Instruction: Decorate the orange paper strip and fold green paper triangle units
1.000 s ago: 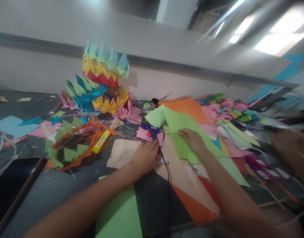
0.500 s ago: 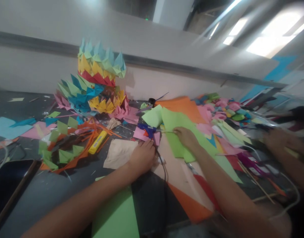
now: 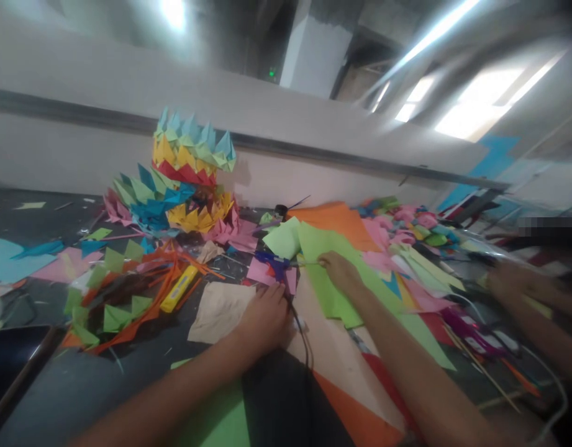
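Observation:
My left hand (image 3: 266, 318) is closed around the handle of a blue glue gun (image 3: 278, 266) with a red-orange trigger. From the gun's base a black cable (image 3: 306, 347) runs down toward me. Just right of the gun, my right hand (image 3: 340, 273) pinches the end of a thin pale stick (image 3: 308, 263), whose other end meets or lies beside the gun; blur hides which. Green paper sheets (image 3: 325, 292) lie beneath that hand. Under the gun is a piece of pink paper (image 3: 258, 273), and a beige cloth (image 3: 218, 310) lies left of my left wrist.
Folded-paper rings stand stacked (image 3: 187, 174) by the wall. An orange and green paper ring (image 3: 118, 316), a yellow box (image 3: 179, 288) and a phone (image 3: 15, 372) are at left. Another person's hands (image 3: 513, 285) work at right, near a purple glue gun (image 3: 472, 332).
The camera has tipped upward, so the table sits lower in view. Both hands keep nearly the same places at the glue gun and stick.

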Tool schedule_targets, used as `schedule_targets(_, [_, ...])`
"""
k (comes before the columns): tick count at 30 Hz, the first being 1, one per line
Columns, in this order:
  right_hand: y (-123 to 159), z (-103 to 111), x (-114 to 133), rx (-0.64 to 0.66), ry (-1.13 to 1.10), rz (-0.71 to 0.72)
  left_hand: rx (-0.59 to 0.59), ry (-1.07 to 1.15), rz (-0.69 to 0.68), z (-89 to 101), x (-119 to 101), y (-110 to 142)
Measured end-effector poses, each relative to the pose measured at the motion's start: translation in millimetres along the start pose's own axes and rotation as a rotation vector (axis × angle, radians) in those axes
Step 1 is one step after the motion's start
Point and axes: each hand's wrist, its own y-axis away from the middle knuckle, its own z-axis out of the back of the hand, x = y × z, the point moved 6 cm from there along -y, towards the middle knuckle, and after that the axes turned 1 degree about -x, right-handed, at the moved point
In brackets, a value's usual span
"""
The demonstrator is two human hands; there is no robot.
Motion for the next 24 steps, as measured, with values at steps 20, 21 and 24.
schedule_targets(20, [7.6, -11.9, 20.0, 0.055, 0.009, 0.135, 0.040, 0.023, -0.066, -0.1, 0.4, 3.3])
schedule_targets(21, [6.7, -11.2, 20.8, 0.039, 0.014, 0.134, 0.039, 0.022, -0.065, 0.1, 0.3, 3.2])
schedule_targets(24, [2.7, -8.6, 22.7, 0.019, 0.029, 0.143, 0.037, 0.017, -0.060, 0.5, -0.3, 2.6])
